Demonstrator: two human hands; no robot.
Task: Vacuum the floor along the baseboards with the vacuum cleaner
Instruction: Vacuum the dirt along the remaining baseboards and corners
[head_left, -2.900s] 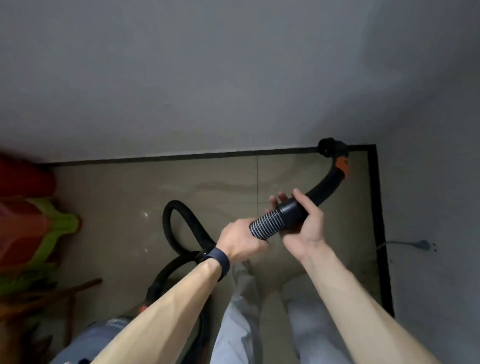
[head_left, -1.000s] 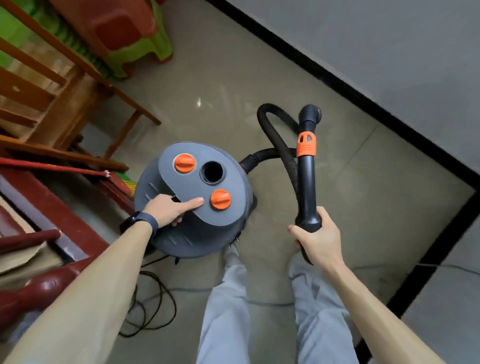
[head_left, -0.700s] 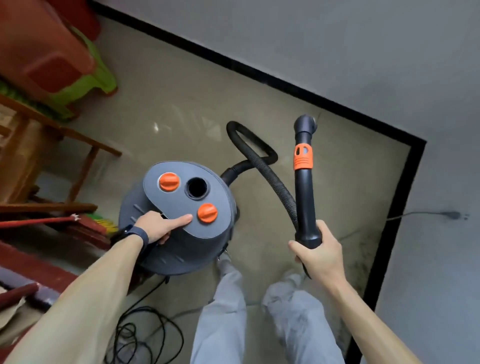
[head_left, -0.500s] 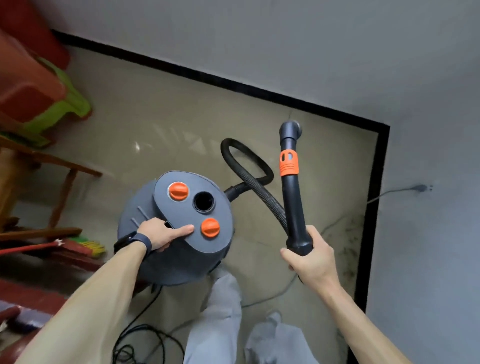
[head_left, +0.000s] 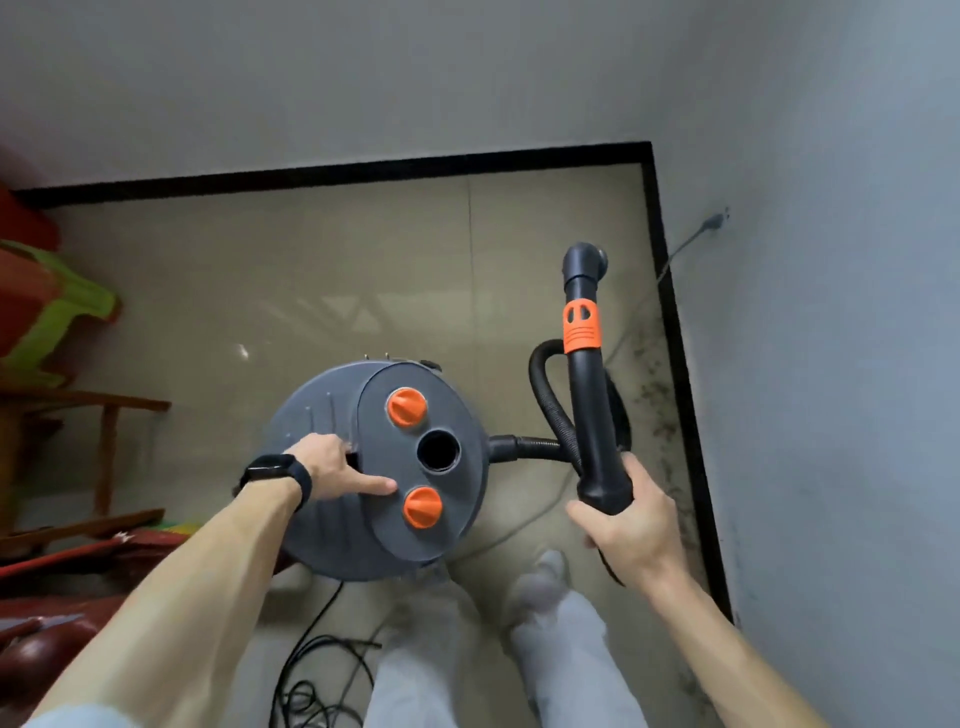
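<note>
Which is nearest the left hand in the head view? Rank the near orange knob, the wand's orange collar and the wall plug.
1. Near orange knob, on the canister lid just right of the left hand.
2. Orange collar, up the wand held by the right hand.
3. Wall plug, on the right wall.

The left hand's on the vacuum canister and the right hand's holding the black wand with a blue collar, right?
Not quite. The head view shows the collar on the black wand is orange, not blue. The left hand is on the vacuum canister and the right hand holds the wand.
</note>
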